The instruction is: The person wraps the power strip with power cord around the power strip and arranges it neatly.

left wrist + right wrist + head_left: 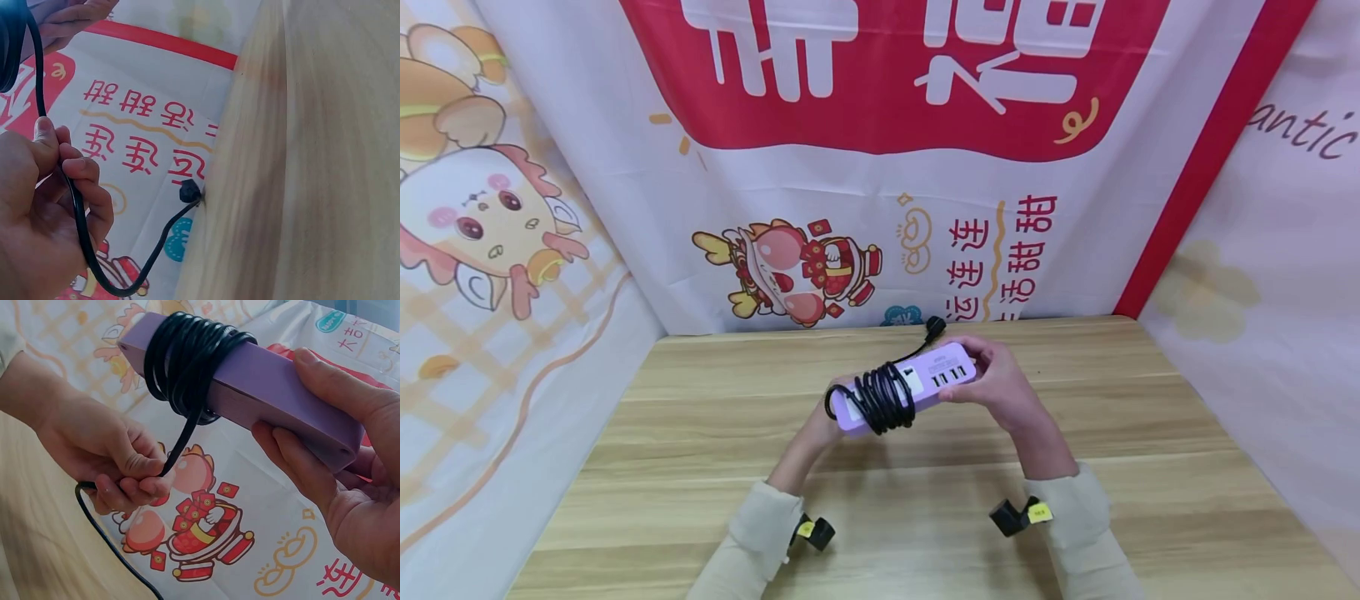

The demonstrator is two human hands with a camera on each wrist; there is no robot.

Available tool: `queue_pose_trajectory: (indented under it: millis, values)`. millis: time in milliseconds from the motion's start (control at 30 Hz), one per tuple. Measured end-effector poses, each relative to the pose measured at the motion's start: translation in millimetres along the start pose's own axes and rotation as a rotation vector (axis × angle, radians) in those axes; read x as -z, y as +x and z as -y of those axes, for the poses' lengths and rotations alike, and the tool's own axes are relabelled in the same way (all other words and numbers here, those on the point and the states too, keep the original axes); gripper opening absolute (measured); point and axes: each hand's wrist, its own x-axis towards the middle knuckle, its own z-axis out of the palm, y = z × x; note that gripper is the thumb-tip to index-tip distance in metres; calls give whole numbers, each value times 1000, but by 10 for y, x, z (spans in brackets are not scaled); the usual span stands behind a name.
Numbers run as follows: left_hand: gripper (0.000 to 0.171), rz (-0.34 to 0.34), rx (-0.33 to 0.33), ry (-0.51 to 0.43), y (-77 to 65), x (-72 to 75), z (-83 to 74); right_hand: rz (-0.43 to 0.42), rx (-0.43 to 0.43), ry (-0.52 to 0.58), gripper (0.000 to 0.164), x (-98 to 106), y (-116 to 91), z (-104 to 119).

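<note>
A lilac power strip [951,360] with several USB ports is held above the wooden table. Its black cord [886,402] is wound in several turns around the end away from my right hand [1004,390]. That hand grips the other end, thumb on one side and fingers on the other, as the right wrist view shows. My left hand [47,215] pinches the free length of cord between thumb and fingers below the coils; in the head view the strip mostly hides it. Past the pinch the cord loops down and ends in a black plug [189,190].
The wooden table [700,450] runs beneath both arms. A printed cloth [820,179] with red characters and a cartoon figure hangs behind its far edge, and patterned cloths flank it left and right. Each wrist carries a small black camera [1011,518].
</note>
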Motion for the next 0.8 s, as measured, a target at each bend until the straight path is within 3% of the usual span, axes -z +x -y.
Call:
queue_pose_trajectory:
  millis: [67, 200, 300, 600, 800]
  values:
    - [15, 29, -8, 27, 44, 6, -4, 46, 30, 0, 59, 9, -1, -1]
    - [7, 100, 101, 209, 97, 13, -34, 136, 95, 38, 54, 29, -13, -2]
    - [5, 158, 138, 334, 128, 25, -54, 192, 145, 48, 52, 41, -24, 4]
    - [8, 271, 226, 408, 148, 153, -222, 225, 176, 19, 54, 44, -52, 34]
    - [7, 251, 278, 461, 156, 209, -319, 214, 153, 1, 54, 43, -68, 63]
